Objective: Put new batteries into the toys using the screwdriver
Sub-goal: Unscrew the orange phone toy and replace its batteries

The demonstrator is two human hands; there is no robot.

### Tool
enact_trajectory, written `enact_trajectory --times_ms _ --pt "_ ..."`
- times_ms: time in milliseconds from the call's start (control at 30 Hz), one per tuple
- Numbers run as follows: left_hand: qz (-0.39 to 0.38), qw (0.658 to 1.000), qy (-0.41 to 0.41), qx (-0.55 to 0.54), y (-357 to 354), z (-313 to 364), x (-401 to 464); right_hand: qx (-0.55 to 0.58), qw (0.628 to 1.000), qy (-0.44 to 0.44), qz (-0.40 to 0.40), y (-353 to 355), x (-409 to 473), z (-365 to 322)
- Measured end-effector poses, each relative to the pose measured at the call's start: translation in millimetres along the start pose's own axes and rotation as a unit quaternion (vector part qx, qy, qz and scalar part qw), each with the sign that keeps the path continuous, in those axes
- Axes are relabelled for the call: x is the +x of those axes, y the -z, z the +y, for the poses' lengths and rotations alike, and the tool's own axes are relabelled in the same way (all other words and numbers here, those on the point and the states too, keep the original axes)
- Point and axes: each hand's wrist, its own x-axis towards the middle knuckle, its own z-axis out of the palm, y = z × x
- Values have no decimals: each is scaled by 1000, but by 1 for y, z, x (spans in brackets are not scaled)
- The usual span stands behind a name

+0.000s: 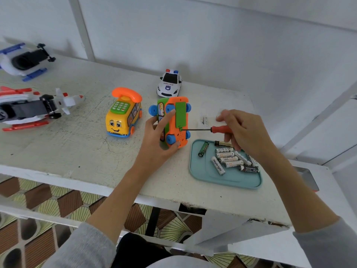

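"POLICE" on toy car [169, 83]; "Heybright" on battery [218, 165].

Screwdriver [212, 129] tip sunk in the green battery cover [181, 115], screw not visible. Right hand [245, 132] covers the handle's end and some batteries [229, 158] beneath it. Red helicopter [29, 109], far beyond the left hand [158, 144], cut by frame edge.

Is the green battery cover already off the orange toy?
No, the green cover sits on the orange toy, with the screwdriver tip at its screw.
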Motion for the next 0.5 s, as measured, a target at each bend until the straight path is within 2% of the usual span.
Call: enact_trajectory --times_ms 300,367,500 --pt "1 1000 28 -11 0 1 -1 6 998 64 -13 7 -4 2" --pt "2 999 33 -13 0 2 -1 -13 999 45 -20 4 -2 3" --pt "11 999 41 -10 1 0 -2 5 998 -47 -46 0 -1 5"
